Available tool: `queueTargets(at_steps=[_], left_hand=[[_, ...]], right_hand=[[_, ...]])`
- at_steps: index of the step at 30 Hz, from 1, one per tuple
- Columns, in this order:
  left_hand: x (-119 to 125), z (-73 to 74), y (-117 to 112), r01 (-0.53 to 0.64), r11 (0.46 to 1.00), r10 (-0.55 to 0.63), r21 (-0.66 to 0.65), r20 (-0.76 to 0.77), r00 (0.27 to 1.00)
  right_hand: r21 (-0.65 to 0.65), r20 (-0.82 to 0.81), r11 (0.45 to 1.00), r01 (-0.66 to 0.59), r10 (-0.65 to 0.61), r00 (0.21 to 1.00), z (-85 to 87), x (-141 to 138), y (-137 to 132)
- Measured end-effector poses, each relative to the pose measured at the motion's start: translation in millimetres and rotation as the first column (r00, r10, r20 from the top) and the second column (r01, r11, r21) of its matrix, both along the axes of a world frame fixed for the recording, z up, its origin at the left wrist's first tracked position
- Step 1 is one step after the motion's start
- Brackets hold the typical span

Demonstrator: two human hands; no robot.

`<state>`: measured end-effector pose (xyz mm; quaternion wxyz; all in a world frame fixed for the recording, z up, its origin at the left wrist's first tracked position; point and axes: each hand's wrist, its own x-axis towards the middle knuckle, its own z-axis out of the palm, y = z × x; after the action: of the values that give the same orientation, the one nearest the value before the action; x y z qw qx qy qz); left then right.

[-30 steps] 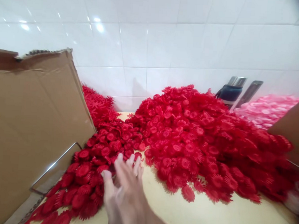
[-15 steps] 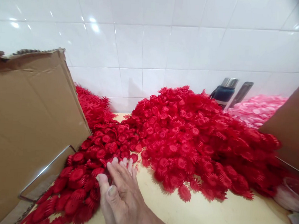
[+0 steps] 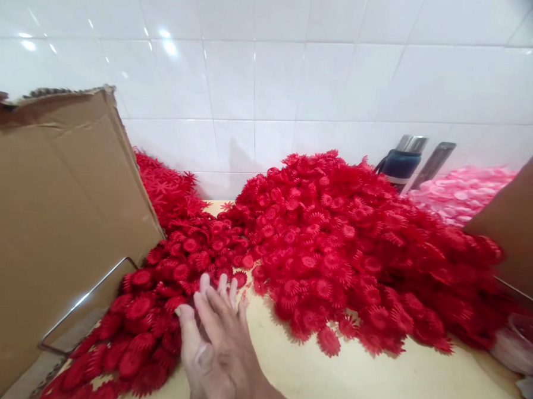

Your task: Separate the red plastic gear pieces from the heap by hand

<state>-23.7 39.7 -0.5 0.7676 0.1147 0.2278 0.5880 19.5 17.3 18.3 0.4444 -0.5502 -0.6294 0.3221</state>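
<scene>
My right hand [image 3: 223, 334] reaches in from the bottom middle, back up, with its fingers stretched out and slightly apart. The fingertips touch the edge of a low spread of red plastic flower pieces [image 3: 163, 301] on the yellow table [image 3: 373, 384]. Nothing shows in its grip. Just under its left side a paler strip of hand [image 3: 192, 362] sticks out, apparently my left hand; its fingers are mostly covered. A much larger heap of the same red flower pieces [image 3: 348, 251] rises to the right of the hands.
A big cardboard sheet [image 3: 46, 223] leans at the left with a metal wire frame [image 3: 86, 300] at its foot. Another cardboard piece [image 3: 519, 224] stands at the right. Behind are a pink pile [image 3: 463, 192], a dark flask [image 3: 400, 162] and a white tiled wall [image 3: 273, 75].
The right hand has slid slightly toward me and left along the pile's edge, its fingers staying stretched out. The view has shifted a little; the piles look unmoved.
</scene>
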Motion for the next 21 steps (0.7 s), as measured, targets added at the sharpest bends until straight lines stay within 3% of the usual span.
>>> queueTargets(at_steps=[3, 6, 9, 14, 18, 21], left_hand=[[3.4, 0.5, -4.8, 0.018, 0.998, -0.019, 0.057, 0.012, 1.0], [7.8, 8.4, -10.3, 0.032, 0.999, -0.032, 0.001, 0.012, 0.999], [6.0, 11.8, -9.0, 0.04, 0.999, -0.042, 0.031, 0.055, 0.998], [7.1, 4.5, -9.7, -0.109, 0.975, 0.096, 0.192, 0.077, 0.992], [10.0, 4.8, -11.0, 0.063, 0.995, -0.066, 0.076, 0.038, 0.997], [1.7, 1.0, -5.3, 0.058, 0.995, -0.06, 0.083, 0.024, 0.998]], right_hand=[[-0.009, 0.023, 1.0, -0.008, 0.008, 1.0, 3.3, 6.6, 5.4], [-0.059, 0.026, 0.998, -0.023, 0.024, 0.999, 8.4, 15.0, 10.4], [-0.028, 0.032, 0.998, -0.049, 0.05, 0.998, 8.9, 10.8, 4.1], [0.032, 0.083, 0.999, -0.027, 0.024, 0.996, 10.4, 3.5, -1.0], [0.077, 0.166, 0.997, 0.019, -0.031, 0.986, 8.8, 12.9, 11.0], [0.098, 0.183, 0.995, 0.029, -0.047, 0.982, -0.2, 8.0, 6.4]])
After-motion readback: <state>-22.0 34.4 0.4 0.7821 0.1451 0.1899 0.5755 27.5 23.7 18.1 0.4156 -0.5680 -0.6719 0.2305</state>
